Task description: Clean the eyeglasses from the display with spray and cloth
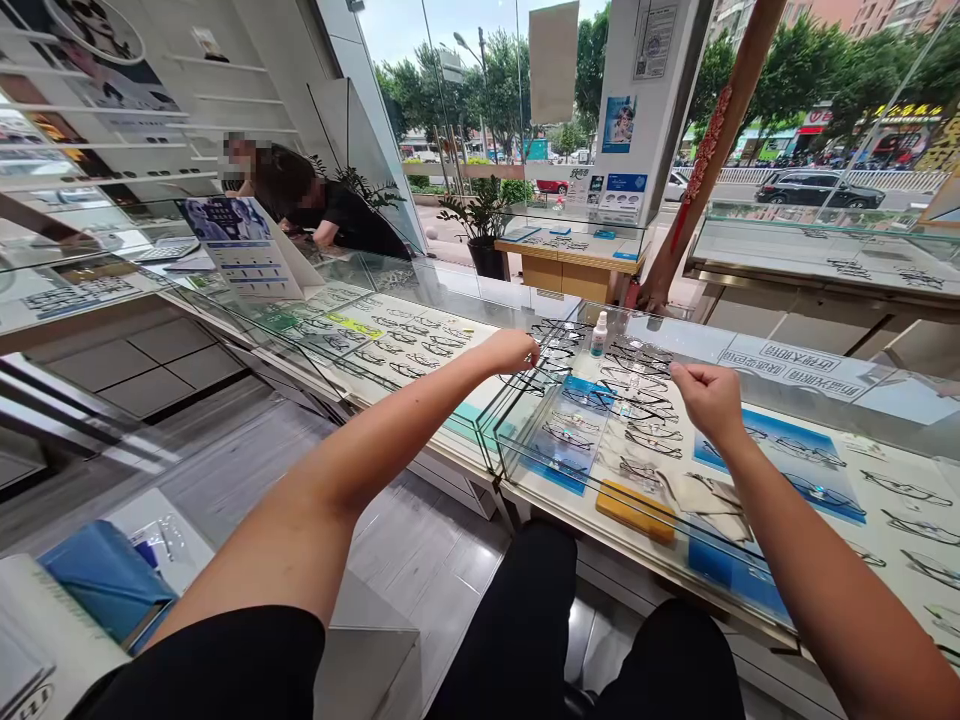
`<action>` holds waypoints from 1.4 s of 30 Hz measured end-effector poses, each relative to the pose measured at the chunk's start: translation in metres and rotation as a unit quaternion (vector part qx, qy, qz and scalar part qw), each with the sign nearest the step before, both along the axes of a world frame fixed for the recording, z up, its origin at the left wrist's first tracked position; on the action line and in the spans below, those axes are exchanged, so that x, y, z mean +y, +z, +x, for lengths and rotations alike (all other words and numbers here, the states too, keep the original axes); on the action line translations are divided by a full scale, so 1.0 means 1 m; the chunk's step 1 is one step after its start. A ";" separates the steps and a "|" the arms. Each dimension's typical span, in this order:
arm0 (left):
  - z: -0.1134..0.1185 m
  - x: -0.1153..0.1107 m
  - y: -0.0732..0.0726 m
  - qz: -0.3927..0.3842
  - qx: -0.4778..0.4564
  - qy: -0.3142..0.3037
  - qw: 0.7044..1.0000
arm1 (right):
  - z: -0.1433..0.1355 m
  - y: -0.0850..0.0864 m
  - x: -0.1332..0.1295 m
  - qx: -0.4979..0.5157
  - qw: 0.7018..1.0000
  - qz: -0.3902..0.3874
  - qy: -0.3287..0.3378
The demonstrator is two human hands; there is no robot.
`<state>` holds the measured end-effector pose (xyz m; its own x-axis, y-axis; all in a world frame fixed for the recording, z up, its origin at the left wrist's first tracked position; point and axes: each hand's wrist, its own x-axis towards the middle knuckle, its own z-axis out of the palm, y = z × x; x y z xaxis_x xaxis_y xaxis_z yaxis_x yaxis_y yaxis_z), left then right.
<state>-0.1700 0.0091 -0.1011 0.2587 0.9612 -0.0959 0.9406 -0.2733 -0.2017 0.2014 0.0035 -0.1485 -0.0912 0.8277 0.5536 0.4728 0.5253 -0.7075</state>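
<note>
Over the glass-topped display case, my left hand is closed, its fingertips at the dark eyeglass frames. My right hand is also closed, thumb and forefinger pinched beside another row of eyeglasses. Whatever either hand grips is too small or too blended with the frames behind to make out. Between the hands stands a small white spray bottle, upright. Nearer to me lie a yellow glasses case and a crumpled beige cloth.
Glass display cases run left and right before me, with more eyeglasses on blue cards. A tented sign stands on the left counter, where another person leans over. A blue box lies at lower left.
</note>
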 end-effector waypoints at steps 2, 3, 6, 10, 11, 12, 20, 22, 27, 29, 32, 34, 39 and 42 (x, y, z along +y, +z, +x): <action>0.001 0.000 0.000 0.003 0.006 0.004 1.000 | 0.000 0.000 0.000 -0.001 1.000 0.001 0.002; 0.002 0.000 -0.001 0.004 0.009 0.006 1.000 | 0.000 0.000 0.000 -0.002 1.000 0.002 0.003; 0.003 0.000 -0.002 0.006 0.014 0.011 1.000 | 0.000 0.000 0.001 -0.005 1.000 0.004 0.005; 0.002 -0.001 -0.004 0.004 0.013 0.013 1.000 | -0.001 -0.001 0.000 -0.011 1.000 0.000 0.004; 0.002 -0.001 -0.005 0.003 0.013 0.013 1.000 | -0.001 -0.001 0.000 -0.012 1.000 0.000 0.004; 0.002 -0.001 -0.005 0.003 0.013 0.013 1.000 | -0.002 -0.001 0.000 -0.012 1.000 0.000 0.004; 0.001 0.002 -0.003 -0.011 0.018 0.019 1.000 | -0.002 0.000 -0.001 -0.017 1.000 0.008 0.009; 0.001 0.002 -0.003 -0.016 0.020 0.020 0.999 | -0.002 0.001 -0.001 -0.018 1.000 0.009 0.011; 0.003 0.002 -0.002 -0.019 0.024 0.024 0.999 | -0.002 0.001 -0.001 -0.021 1.000 0.008 0.010; 0.003 0.003 0.001 -0.022 0.025 0.023 0.999 | -0.002 0.001 -0.001 -0.022 1.000 0.007 0.010; 0.003 0.006 0.007 -0.012 0.011 0.018 1.000 | -0.002 0.001 0.000 -0.024 1.000 0.010 0.007; 0.004 0.009 0.009 0.003 0.001 0.020 1.000 | -0.002 0.002 0.000 -0.025 1.000 0.010 0.006; 0.010 0.022 0.003 0.009 0.001 0.027 1.000 | -0.003 0.004 -0.002 -0.025 1.000 0.009 0.008; 0.012 0.028 -0.002 0.009 0.001 0.027 1.000 | -0.003 0.004 -0.003 -0.024 1.000 0.011 0.011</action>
<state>-0.1583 0.0368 -0.1033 0.2056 0.9754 -0.0789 0.9537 -0.2178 -0.2076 0.1983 0.0009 -0.1440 -0.1367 0.8128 0.5662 0.4947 0.5512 -0.6719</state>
